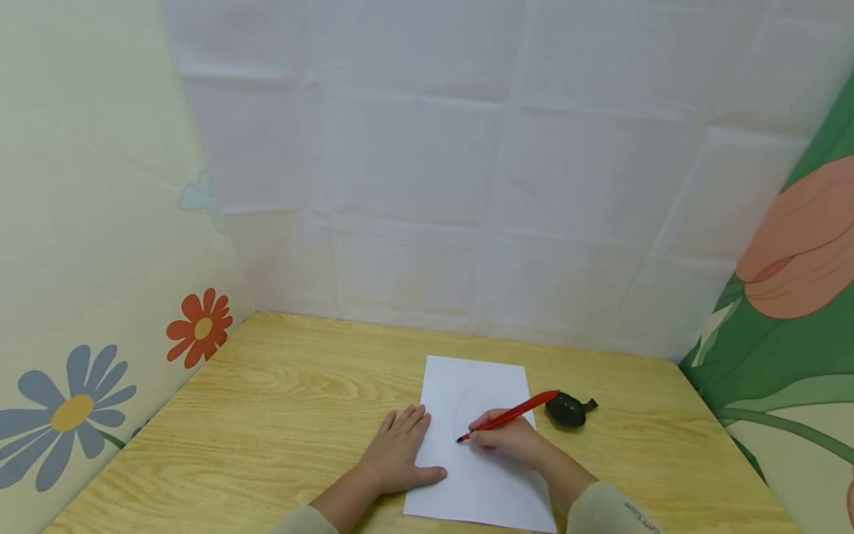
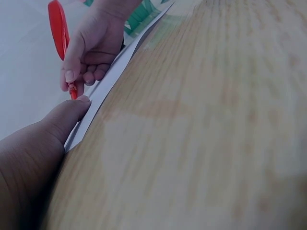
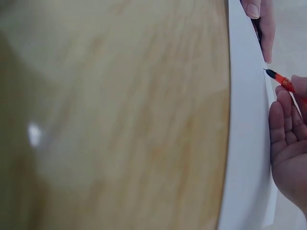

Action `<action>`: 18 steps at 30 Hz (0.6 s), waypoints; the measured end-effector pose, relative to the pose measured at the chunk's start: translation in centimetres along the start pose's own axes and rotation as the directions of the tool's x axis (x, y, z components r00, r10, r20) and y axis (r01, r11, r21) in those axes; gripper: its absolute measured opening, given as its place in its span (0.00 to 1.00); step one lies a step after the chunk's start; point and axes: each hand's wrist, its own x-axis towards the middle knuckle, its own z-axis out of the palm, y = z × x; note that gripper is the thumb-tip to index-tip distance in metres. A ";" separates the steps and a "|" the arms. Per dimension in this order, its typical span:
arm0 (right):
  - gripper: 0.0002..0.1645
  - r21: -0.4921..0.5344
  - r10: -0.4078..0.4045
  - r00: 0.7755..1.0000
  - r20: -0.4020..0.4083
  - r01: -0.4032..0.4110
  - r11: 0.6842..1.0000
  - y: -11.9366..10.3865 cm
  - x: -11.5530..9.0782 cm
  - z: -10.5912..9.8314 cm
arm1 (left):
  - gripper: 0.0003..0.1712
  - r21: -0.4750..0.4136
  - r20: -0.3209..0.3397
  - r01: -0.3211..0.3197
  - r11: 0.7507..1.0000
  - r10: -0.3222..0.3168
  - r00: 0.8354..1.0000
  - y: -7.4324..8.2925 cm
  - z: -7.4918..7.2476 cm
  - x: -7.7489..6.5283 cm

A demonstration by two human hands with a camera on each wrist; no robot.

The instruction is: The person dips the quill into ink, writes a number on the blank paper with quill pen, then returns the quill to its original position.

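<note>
A white sheet of paper [image 1: 483, 493] lies on the table. My right hand [image 1: 512, 443] rests on it and pinches a red pen [image 1: 528, 405] near its black tip. The pen slants up to the right, and its tip is at the lower end of a faint curved line [image 1: 456, 417] on the paper. Spread flat at the sheet's left edge, my left hand [image 1: 395, 454] has its thumb on the paper and its other fingers pointing away from me. In the right wrist view, the pen's dark tip [image 3: 269, 73] shows close over the sheet.
A glossy black egg-shaped thing [image 1: 567, 410] with a short stem lies just right of the paper. The wood-grain table [image 1: 280, 415] meets a creased white cloth [image 1: 414, 163] at the back. Flower-printed hangings stand along the left [image 1: 87, 245] and right [image 1: 794, 297] sides.
</note>
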 end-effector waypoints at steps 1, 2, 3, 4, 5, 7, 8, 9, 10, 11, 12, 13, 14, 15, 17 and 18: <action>0.15 -0.002 0.000 1.000 0.002 0.000 1.000 0.0 -0.1 0.0 | 0.59 -0.001 0.001 0.001 1.000 -0.001 1.000 0.0 0.0 0.0; 0.15 -0.001 0.001 1.000 0.003 -0.001 1.000 0.0 -0.1 0.0 | 0.59 -0.001 0.003 0.001 1.000 -0.001 1.000 -0.1 0.1 0.0; 0.15 0.000 0.001 1.000 0.004 -0.001 1.000 0.0 -0.2 0.0 | 0.59 -0.002 0.004 0.002 1.000 -0.002 1.000 -0.1 0.2 0.1; 0.15 0.002 0.002 1.000 0.004 -0.002 1.000 0.0 -0.2 0.0 | 0.59 -0.001 0.006 0.002 1.000 -0.002 1.000 -0.1 0.2 0.1; 0.15 0.003 0.000 1.000 0.005 0.000 1.000 0.0 -0.2 0.0 | 0.59 -0.002 0.007 0.002 1.000 -0.002 1.000 -0.1 0.2 0.1; 0.15 0.005 -0.005 1.000 0.009 0.005 1.000 0.1 -0.3 0.0 | 0.59 -0.001 0.007 0.002 1.000 -0.002 1.000 -0.2 0.3 0.1; 0.15 0.006 -0.006 1.000 0.009 0.006 1.000 0.1 -0.3 0.0 | 0.59 0.000 0.007 0.002 1.000 -0.002 1.000 -0.2 0.3 0.1; 0.16 0.004 -0.007 1.000 0.011 0.006 1.000 0.1 -0.3 0.0 | 0.59 0.001 0.007 0.002 1.000 -0.002 1.000 -0.2 0.3 0.1; 0.16 0.001 -0.008 1.000 0.013 0.008 1.000 0.1 -0.3 0.0 | 0.59 0.000 0.006 0.001 1.000 -0.001 1.000 -0.2 0.3 0.1; 0.16 -0.001 -0.009 1.000 0.017 0.009 1.000 0.1 -0.3 0.0 | 0.59 -0.001 0.005 0.001 1.000 -0.001 1.000 -0.2 0.3 0.1; 0.16 -0.003 -0.008 1.000 0.019 0.008 1.000 0.1 -0.3 0.0 | 0.59 0.000 0.005 0.001 1.000 -0.001 1.000 -0.2 0.3 0.2; 0.16 -0.005 -0.008 1.000 0.022 0.008 1.000 0.1 -0.4 0.0 | 0.59 0.000 0.005 0.001 1.000 -0.001 1.000 -0.3 0.3 0.2; 0.16 -0.006 -0.006 1.000 0.023 0.006 1.000 0.1 -0.4 0.0 | 0.59 -0.002 0.004 0.000 1.000 0.000 1.000 -0.3 0.3 0.2; 0.16 -0.008 -0.006 1.000 0.026 0.007 1.000 0.1 -0.4 0.0 | 0.59 -0.004 0.004 0.000 1.000 0.000 1.000 -0.3 0.2 0.2; 0.16 -0.008 -0.008 0.999 0.031 0.008 1.000 0.2 -0.4 -0.1 | 0.59 -0.010 0.003 0.000 1.000 0.000 1.000 -0.2 0.2 0.1; 0.15 -0.008 -0.008 0.999 0.031 0.008 1.000 0.2 -0.4 -0.1 | 0.59 -0.011 0.002 -0.001 1.000 0.001 1.000 -0.2 0.1 0.1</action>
